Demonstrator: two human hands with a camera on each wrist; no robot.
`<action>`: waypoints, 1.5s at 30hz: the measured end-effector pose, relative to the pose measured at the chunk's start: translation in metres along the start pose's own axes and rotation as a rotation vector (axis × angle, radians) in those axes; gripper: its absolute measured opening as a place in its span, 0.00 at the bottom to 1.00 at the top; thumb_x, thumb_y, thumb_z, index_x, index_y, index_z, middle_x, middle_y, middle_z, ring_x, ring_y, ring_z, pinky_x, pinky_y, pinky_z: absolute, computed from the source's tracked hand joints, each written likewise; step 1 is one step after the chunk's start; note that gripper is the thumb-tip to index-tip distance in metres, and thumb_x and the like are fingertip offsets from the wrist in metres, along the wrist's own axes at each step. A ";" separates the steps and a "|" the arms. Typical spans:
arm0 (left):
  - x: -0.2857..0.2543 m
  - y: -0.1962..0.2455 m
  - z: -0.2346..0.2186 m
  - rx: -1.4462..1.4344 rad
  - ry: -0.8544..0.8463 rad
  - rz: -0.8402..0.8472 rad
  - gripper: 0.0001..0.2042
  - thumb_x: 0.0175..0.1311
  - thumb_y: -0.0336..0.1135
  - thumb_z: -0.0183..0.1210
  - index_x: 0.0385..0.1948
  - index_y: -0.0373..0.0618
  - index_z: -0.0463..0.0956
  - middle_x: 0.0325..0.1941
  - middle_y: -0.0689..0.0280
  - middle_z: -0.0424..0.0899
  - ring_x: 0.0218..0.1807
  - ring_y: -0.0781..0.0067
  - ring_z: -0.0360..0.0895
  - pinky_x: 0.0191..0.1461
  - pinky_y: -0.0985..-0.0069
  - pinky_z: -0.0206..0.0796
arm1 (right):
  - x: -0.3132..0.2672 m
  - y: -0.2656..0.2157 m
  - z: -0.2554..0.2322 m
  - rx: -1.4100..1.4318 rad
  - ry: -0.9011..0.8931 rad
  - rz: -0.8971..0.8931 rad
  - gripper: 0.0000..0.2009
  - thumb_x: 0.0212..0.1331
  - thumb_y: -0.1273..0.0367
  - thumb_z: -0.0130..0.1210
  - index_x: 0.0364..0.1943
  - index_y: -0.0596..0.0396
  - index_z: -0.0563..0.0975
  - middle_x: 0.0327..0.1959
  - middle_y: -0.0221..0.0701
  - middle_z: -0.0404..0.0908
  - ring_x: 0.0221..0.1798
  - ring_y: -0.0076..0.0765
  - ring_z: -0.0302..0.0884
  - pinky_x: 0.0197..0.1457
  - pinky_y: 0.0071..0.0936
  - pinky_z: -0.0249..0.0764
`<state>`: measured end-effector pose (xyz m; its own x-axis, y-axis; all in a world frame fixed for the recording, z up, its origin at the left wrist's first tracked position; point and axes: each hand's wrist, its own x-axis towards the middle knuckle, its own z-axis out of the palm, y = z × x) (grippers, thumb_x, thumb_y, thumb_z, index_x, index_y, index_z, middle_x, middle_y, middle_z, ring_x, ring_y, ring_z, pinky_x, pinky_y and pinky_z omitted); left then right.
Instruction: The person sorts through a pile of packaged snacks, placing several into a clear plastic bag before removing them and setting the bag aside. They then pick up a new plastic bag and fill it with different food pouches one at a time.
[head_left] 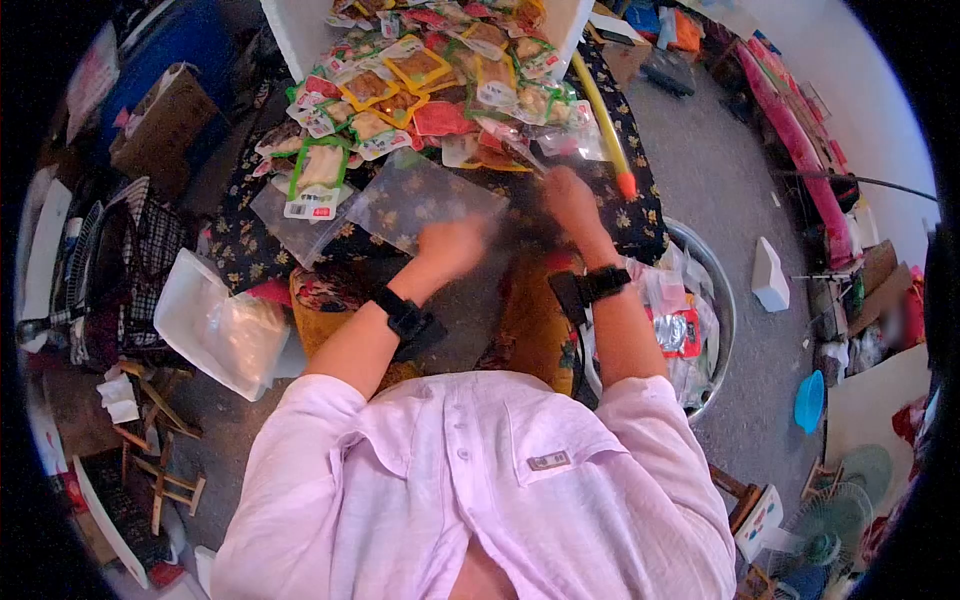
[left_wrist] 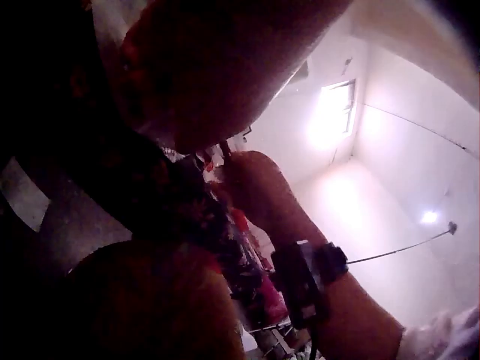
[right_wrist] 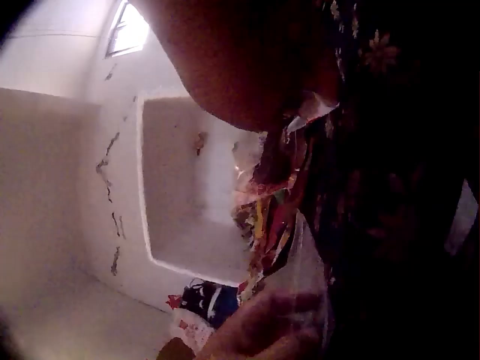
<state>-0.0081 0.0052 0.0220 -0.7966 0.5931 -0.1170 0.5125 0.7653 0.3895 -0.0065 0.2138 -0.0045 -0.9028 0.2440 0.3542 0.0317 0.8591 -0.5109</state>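
Note:
My left hand [head_left: 455, 245], blurred in the head view, grips the lower right part of a clear plastic bag [head_left: 405, 195]. In the right wrist view its fingers [right_wrist: 274, 319] lie against the clear film [right_wrist: 307, 259]. My right hand [head_left: 572, 205] is curled at the front of the heap, pinching the end of a clear plastic packet [head_left: 522, 150]; what is inside does not show clearly. A green-edged food packet [head_left: 320, 170] lies left of the bag, partly over another clear bag [head_left: 295, 225]. Several yellow and green food packets [head_left: 415, 65] are piled beyond both hands.
A white foam box [head_left: 290, 35] opens onto the flower-patterned cloth [head_left: 640, 215]. A yellow stick with an orange end [head_left: 605, 125] lies right of the heap. By my right arm stands a metal basin [head_left: 728, 320] with packets; a white tub [head_left: 185, 325] stands at left.

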 end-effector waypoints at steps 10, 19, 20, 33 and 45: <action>-0.003 0.008 -0.009 -0.190 -0.050 -0.154 0.12 0.45 0.36 0.45 0.32 0.44 0.67 0.31 0.53 0.74 0.35 0.51 0.71 0.37 0.59 0.62 | -0.078 0.006 -0.045 0.928 -0.099 0.399 0.07 0.53 0.68 0.46 0.32 0.56 0.70 0.25 0.22 0.69 0.25 0.16 0.65 0.25 0.14 0.63; 0.006 -0.007 0.011 -0.218 0.064 -0.146 0.13 0.44 0.37 0.46 0.32 0.43 0.68 0.32 0.52 0.74 0.36 0.50 0.70 0.37 0.60 0.61 | -0.108 0.010 -0.051 0.798 -0.045 0.219 0.06 0.52 0.70 0.46 0.34 0.54 0.69 0.24 0.24 0.69 0.26 0.17 0.67 0.24 0.14 0.63; 0.007 -0.008 0.013 -0.208 0.064 -0.146 0.14 0.44 0.37 0.46 0.33 0.43 0.68 0.32 0.52 0.74 0.36 0.50 0.70 0.37 0.60 0.61 | -0.110 0.011 -0.051 0.779 -0.056 0.209 0.07 0.53 0.70 0.46 0.35 0.54 0.69 0.24 0.24 0.70 0.27 0.18 0.68 0.25 0.15 0.64; 0.005 -0.004 0.011 -0.247 0.110 -0.206 0.17 0.46 0.38 0.46 0.40 0.47 0.67 0.35 0.51 0.74 0.39 0.51 0.70 0.41 0.62 0.61 | -0.102 0.010 -0.050 0.093 0.134 -0.356 0.06 0.42 0.77 0.48 0.28 0.59 0.69 0.31 0.41 0.68 0.38 0.47 0.66 0.40 0.31 0.64; 0.007 -0.002 0.015 0.106 0.043 0.055 0.16 0.47 0.32 0.43 0.40 0.50 0.67 0.29 0.55 0.75 0.33 0.52 0.72 0.34 0.59 0.64 | -0.118 0.025 -0.016 0.818 0.119 0.372 0.12 0.44 0.78 0.48 0.36 0.59 0.67 0.42 0.39 0.65 0.40 0.37 0.67 0.39 0.26 0.68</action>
<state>-0.0103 0.0117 0.0070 -0.7782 0.6254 -0.0581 0.5851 0.7555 0.2947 0.1076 0.2135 -0.0470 -0.8433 0.5258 0.1109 -0.0436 0.1388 -0.9894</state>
